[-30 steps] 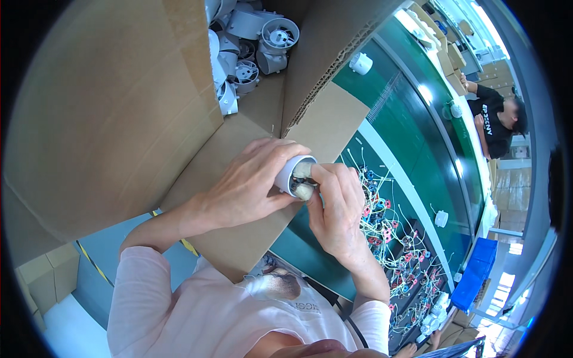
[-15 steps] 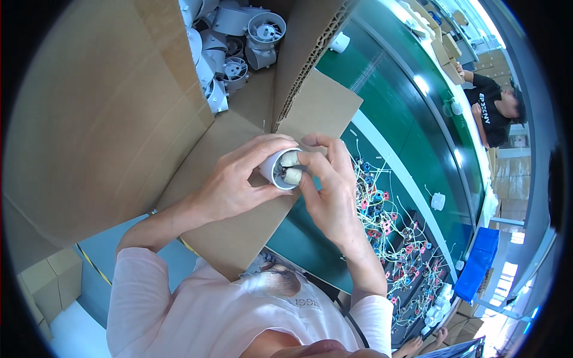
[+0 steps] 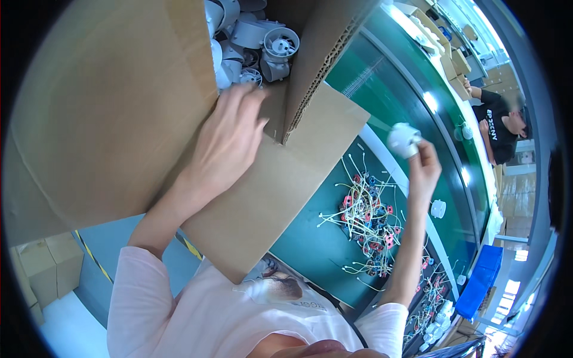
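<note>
My right hand (image 3: 425, 170) is raised over the green conveyor belt, its fingers closed on a short white plastic cylinder (image 3: 401, 140), slightly blurred. At the mouth of the big cardboard box (image 3: 107, 119), my left hand (image 3: 233, 131) reaches in with fingers stretched and apart, and nothing shows in it. Just beyond its fingertips lie several white plastic housings (image 3: 277, 48), round and tube-like, some with spoked centres. The fingertips overlap the nearest housing in view; whether they touch it I cannot tell.
A cardboard flap (image 3: 280, 197) sticks out beneath my arms. Right of it, a heap of small red, blue and black parts with pale wires (image 3: 370, 221) lies on the green surface. Another white cylinder (image 3: 438, 209) sits by the belt's rail. A co-worker (image 3: 501, 128) is across the belt.
My hands have parted. The right one has carried the white cylinder rightward to the belt; the left one has let go and moved up to the box opening. The view has shifted slightly.
</note>
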Demonstrator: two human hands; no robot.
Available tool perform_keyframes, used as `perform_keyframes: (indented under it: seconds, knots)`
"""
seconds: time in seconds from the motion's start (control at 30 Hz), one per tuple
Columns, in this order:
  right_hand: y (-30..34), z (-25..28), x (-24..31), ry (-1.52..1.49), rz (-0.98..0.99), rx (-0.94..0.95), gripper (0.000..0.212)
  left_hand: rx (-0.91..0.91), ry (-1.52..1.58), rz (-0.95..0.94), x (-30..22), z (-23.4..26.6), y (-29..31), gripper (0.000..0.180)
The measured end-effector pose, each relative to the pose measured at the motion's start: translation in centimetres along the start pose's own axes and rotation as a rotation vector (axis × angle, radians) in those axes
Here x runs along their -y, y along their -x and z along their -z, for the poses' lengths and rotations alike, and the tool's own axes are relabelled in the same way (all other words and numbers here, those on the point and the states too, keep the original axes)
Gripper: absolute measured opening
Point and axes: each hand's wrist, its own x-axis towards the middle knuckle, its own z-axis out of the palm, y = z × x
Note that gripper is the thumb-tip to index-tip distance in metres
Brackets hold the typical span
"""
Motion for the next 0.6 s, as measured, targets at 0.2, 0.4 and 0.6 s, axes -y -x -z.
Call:
perform_keyframes:
  seconds: [0.2, 0.4, 0.6]
  knots:
    - [-4.6, 6.3, -9.6, 0.654, -0.122, -0.071, 0.023, -0.198, -0.574, -0.156, 1.6, -2.4, -8.4, 0.053]
    - [-0.3, 4.2, -5.2, 0.575, 0.062, -0.168, 0.020, -0.138, -0.419, -0.152, 2.3, -1.7, -6.9, 0.047]
    - [4.0, 3.4, 1.6, 0.544, 0.119, 0.278, 0.019, 0.162, -0.064, -0.086, 0.7, -2.1, 2.6, 0.051]
